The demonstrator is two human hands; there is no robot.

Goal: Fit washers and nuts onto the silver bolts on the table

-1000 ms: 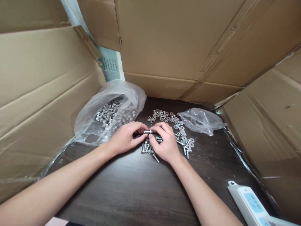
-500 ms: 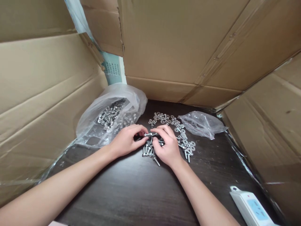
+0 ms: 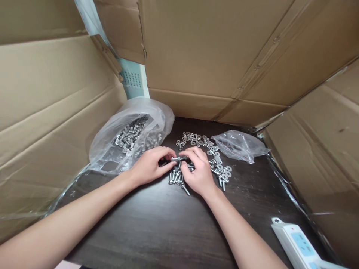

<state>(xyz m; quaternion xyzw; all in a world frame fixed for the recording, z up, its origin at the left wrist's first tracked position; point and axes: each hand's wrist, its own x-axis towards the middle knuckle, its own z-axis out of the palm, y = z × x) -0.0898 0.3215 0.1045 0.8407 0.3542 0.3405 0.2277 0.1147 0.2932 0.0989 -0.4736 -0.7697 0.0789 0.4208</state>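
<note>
My left hand (image 3: 153, 164) pinches one end of a silver bolt (image 3: 176, 159) between thumb and fingers. From the other side, my right hand (image 3: 197, 170) has its thumb and fingertips closed around the far end of that bolt; whether a nut or washer sits there is too small to tell. Just below the hands lies a pile of loose bolts (image 3: 177, 177), partly covered by my right hand. One single bolt (image 3: 185, 189) rests nearer to me. Flat washers (image 3: 226, 172) and small nuts (image 3: 178, 143) are scattered behind and to the right of my right hand.
An open clear plastic bag (image 3: 105, 138) full of bolts stands at the back left. A flattened plastic bag (image 3: 241, 145) lies at the right. A white power strip (image 3: 294, 239) is at the front right of the dark table (image 3: 157, 228). Cardboard walls (image 3: 213, 48) enclose the table.
The two hands have come slightly closer together on the bolt, the right fingertips shifting a little along it. The whole view has moved slightly. Other things lie as before.
</note>
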